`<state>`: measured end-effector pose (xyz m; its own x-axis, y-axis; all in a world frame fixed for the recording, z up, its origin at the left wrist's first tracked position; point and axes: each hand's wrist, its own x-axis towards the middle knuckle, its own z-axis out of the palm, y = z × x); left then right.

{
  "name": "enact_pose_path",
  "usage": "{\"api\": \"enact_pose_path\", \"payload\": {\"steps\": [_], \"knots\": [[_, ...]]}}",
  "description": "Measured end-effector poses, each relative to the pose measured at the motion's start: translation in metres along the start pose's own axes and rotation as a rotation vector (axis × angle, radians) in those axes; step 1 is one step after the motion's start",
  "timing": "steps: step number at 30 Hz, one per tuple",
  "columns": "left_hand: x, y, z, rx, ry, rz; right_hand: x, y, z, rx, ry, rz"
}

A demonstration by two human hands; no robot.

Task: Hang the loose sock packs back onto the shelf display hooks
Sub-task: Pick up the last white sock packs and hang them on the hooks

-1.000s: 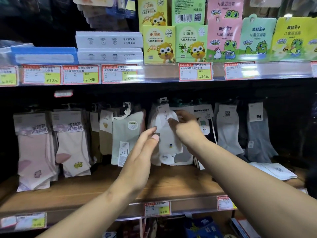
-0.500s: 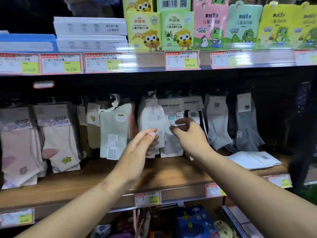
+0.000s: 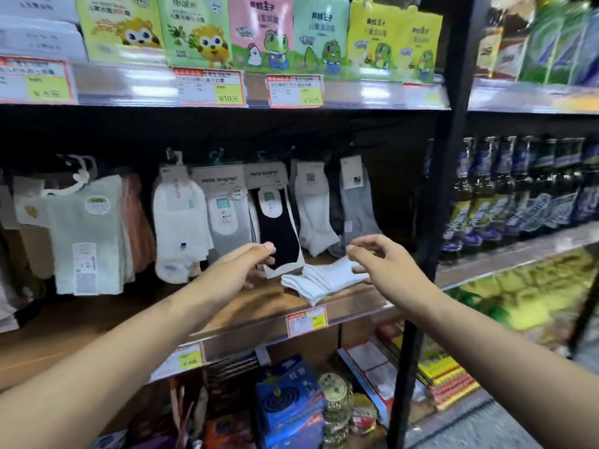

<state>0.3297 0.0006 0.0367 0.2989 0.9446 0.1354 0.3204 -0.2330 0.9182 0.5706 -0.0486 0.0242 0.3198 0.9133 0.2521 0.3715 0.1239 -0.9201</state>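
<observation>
Two hands, left and right, grips open, empty, flanking loose white socks; black post beside.

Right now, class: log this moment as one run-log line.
left hand: open, empty | right hand: open, reaching | loose white sock pack: lying on wooden shelf, unhung

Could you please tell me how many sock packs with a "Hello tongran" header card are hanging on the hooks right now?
2, side by side mid-row: the grey sock pack and, right of it, the black sock pack. More may hang hidden behind them.
</observation>
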Motion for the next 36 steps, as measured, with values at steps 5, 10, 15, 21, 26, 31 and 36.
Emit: {"api": "enact_pose_path", "payload": {"steps": [5,10,15,21,26,31,36], "knots": [[0.014,-0.006,0.011,0.058,-0.054,-0.033,0.001,0.016,-0.029,-0.071,0.016,0.130],[0.039,-0.009,0.018,0.107,-0.099,-0.059,0.019,0.028,-0.051,-0.084,0.105,0.270],[0.080,0.000,0.045,0.178,-0.178,-0.018,0.041,0.035,-0.050,-0.119,0.119,0.353],[0.130,-0.002,0.087,0.174,-0.313,-0.098,0.061,0.038,-0.036,-0.260,0.171,0.393],[0.153,-0.008,0.101,0.217,-0.383,-0.180,0.076,0.035,-0.030,-0.474,0.185,0.416],[0.168,-0.008,0.114,0.243,-0.350,-0.129,0.088,0.039,-0.025,-0.589,0.181,0.468],[0.169,-0.010,0.120,0.228,-0.352,-0.143,0.092,0.047,-0.019,-0.539,0.210,0.516]]}}
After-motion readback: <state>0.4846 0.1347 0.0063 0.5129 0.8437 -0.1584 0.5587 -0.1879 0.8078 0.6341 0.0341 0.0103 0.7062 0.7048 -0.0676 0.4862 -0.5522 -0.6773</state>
